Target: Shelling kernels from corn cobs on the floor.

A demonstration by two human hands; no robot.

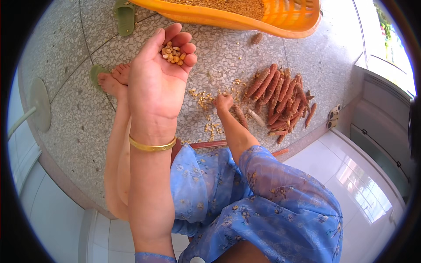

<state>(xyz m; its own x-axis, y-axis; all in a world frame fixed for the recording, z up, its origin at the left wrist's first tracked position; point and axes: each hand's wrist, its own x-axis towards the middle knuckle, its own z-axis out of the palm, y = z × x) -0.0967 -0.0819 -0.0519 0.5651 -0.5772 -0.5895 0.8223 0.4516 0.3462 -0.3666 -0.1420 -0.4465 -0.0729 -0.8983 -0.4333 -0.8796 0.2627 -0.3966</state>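
Observation:
My left hand (156, 82) is raised palm up, with its fingers curled around a small heap of yellow corn kernels (173, 55). A gold bangle (153, 144) circles that wrist. Lower down, my right hand (224, 102) reaches to the terrazzo floor with its fingers bunched together. Loose corn kernels (201, 98) lie scattered beside its fingertips. Whether it pinches any kernels is hidden. A reddish stripped corn cob (240, 117) lies against the right wrist, and a pale cob (256, 117) is just beyond it.
A pile of stripped corn cobs (283, 98) covers the floor at right. An orange plastic basket (210, 13) at the top holds many kernels. One short cob piece (257, 38) lies below it. Green slippers (125, 19), bare feet and a round stand base (41, 105) are at left.

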